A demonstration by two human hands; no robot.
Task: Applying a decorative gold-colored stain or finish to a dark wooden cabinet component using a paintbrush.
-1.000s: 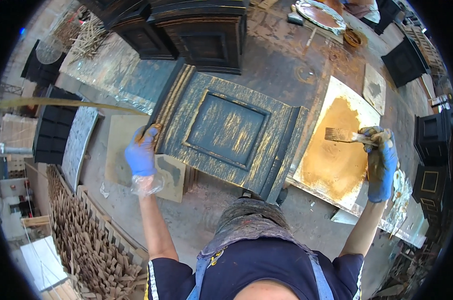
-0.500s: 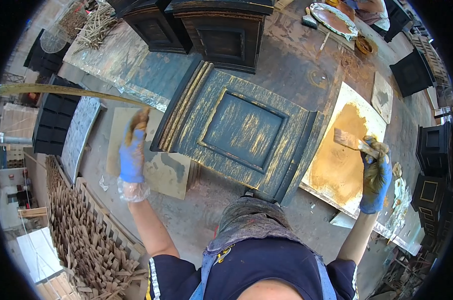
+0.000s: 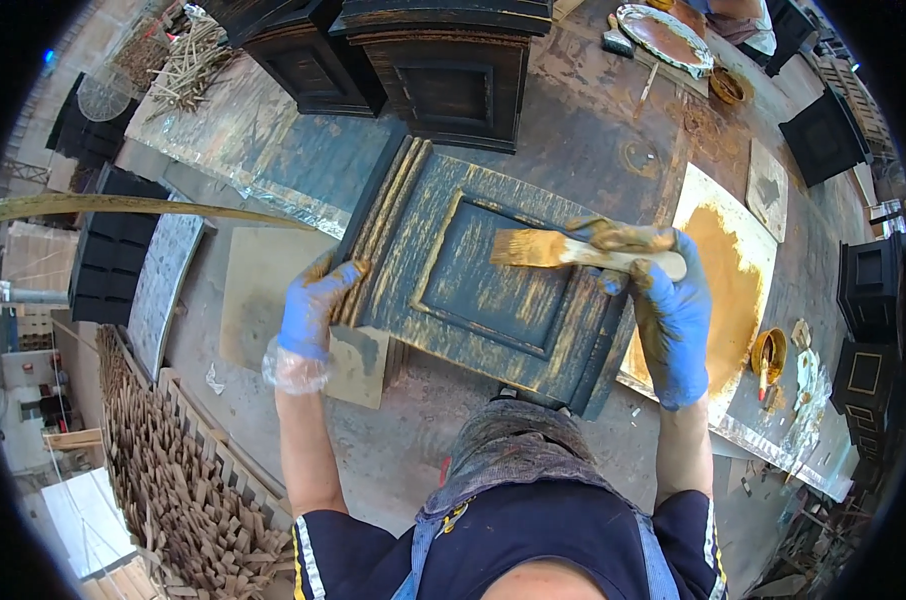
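Observation:
A small dark wooden cabinet [image 3: 443, 345] with yellowish streaks lies in front of me, its recessed panel facing up. My right hand [image 3: 673, 315], in a stained blue glove, is closed round the pale handle of a flat paintbrush [image 3: 533, 248]. The brown-stained bristles point left, over the panel; whether they touch it I cannot tell. At the cabinet's left end, my left hand [image 3: 313, 310], gloved in blue with a clear plastic cuff, grips the ridged moulding edge with stained fingers.
Right of the cabinet lies a white board [image 3: 743, 250] smeared with brown stain, beside a small brown pot [image 3: 769, 355]. Dark cabinets [image 3: 453, 85] stand behind. Stacked wooden sticks [image 3: 173, 480] fill the lower left. A person's arm [image 3: 741, 22] shows at the far right.
My right hand has brought the paintbrush left from the stained board to over the panel. My left hand has moved right and taken hold of the cabinet's edge. The brown pot has come into sight.

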